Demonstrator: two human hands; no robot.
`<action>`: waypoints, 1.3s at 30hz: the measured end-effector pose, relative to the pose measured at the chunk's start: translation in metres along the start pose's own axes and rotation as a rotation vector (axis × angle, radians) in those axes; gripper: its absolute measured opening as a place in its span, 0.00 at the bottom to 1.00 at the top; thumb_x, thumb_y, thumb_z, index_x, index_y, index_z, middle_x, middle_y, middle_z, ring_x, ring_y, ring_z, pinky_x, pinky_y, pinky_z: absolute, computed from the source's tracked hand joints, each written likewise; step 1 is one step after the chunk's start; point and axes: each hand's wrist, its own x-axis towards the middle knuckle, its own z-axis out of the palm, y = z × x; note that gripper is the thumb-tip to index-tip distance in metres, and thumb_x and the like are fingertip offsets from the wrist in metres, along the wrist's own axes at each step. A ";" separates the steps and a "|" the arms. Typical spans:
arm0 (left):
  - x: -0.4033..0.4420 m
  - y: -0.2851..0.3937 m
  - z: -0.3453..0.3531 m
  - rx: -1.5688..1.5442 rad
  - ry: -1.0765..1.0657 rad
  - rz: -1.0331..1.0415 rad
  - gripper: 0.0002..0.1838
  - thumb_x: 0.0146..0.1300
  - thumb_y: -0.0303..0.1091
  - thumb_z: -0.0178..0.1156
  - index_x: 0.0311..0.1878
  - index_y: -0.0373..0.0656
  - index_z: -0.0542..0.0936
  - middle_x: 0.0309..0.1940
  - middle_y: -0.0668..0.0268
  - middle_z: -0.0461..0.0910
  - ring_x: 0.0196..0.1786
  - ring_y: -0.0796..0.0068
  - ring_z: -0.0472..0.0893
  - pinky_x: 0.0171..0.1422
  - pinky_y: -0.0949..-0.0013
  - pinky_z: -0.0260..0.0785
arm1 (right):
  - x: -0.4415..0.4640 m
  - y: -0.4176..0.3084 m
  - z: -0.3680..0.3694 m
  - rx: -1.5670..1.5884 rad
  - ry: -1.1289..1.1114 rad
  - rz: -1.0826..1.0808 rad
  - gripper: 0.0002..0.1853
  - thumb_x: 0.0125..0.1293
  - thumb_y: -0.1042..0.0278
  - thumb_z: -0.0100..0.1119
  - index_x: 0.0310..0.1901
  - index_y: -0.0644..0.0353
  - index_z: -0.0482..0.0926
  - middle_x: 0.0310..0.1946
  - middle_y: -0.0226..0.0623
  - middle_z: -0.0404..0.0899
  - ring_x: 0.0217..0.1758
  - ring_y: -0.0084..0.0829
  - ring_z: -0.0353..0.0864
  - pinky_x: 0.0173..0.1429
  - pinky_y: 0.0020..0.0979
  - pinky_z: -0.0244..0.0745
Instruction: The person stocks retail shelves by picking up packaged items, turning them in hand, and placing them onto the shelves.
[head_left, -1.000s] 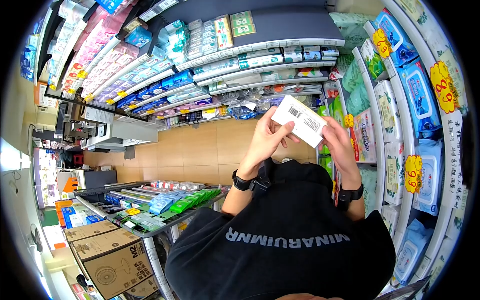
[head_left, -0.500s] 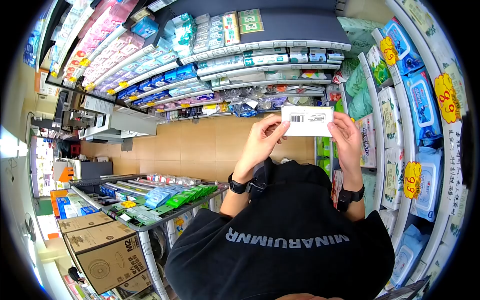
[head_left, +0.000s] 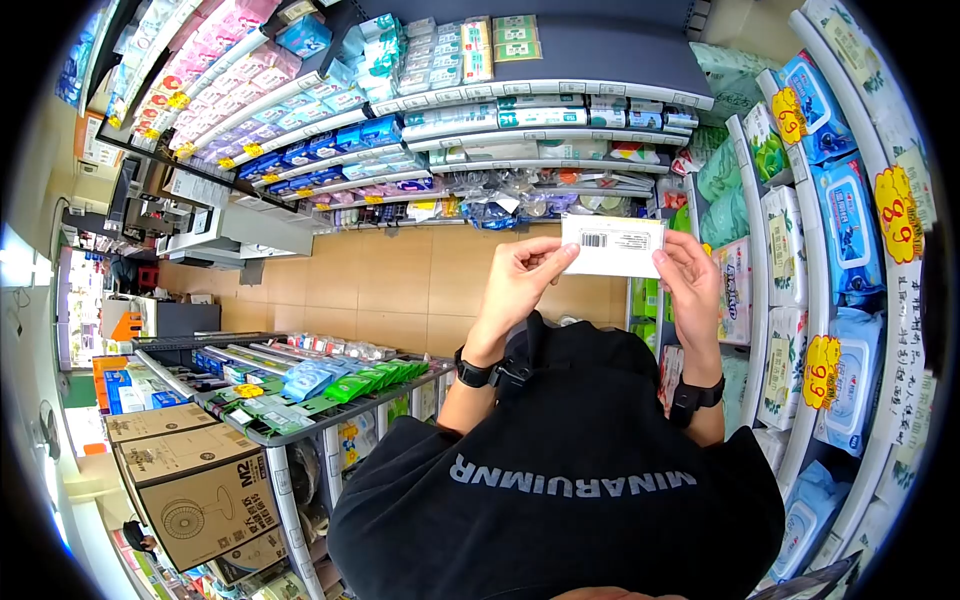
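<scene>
A small white pack (head_left: 613, 247) with a barcode and fine print on its near face is held level between both hands, in front of the shelves. My left hand (head_left: 522, 283) pinches its left end, the thumb on the face beside the barcode and the fingers behind. At the right end my right hand (head_left: 690, 285) grips it with thumb and fingers. The fingers behind the pack are partly hidden. Each wrist has a black band.
Stocked shelves (head_left: 560, 90) run across the top, and another rack with blue wipe packs (head_left: 848, 225) stands at the right. A low display shelf (head_left: 320, 415) is at the lower left, near a brown fan carton (head_left: 200, 500). Tiled floor (head_left: 390, 280) lies between.
Compared with a second ago, the pack has turned from a tilt to nearly level, and both hands have shifted with it. Over the last half second the hands have barely moved while the view has shifted slightly.
</scene>
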 end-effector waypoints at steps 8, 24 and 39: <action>0.000 0.000 0.000 0.014 -0.008 -0.022 0.11 0.67 0.34 0.68 0.42 0.33 0.87 0.22 0.76 0.75 0.26 0.90 0.68 0.30 0.80 0.58 | -0.003 -0.002 -0.002 -0.007 0.009 0.019 0.12 0.70 0.75 0.62 0.53 0.66 0.78 0.42 0.30 0.85 0.40 0.11 0.78 0.39 0.14 0.67; -0.003 0.012 -0.002 0.013 -0.179 -0.105 0.18 0.68 0.34 0.66 0.57 0.35 0.82 0.33 0.63 0.87 0.27 0.86 0.80 0.30 0.82 0.68 | -0.004 0.003 -0.009 -0.016 0.001 0.003 0.10 0.69 0.80 0.60 0.51 0.69 0.78 0.47 0.39 0.85 0.45 0.21 0.83 0.45 0.20 0.74; -0.001 0.004 0.004 -0.051 -0.125 0.103 0.21 0.69 0.26 0.63 0.64 0.40 0.77 0.43 0.68 0.84 0.40 0.86 0.80 0.42 0.80 0.70 | -0.004 -0.001 0.001 -0.070 -0.063 -0.180 0.12 0.70 0.84 0.54 0.53 0.69 0.76 0.63 0.51 0.76 0.63 0.33 0.78 0.68 0.32 0.72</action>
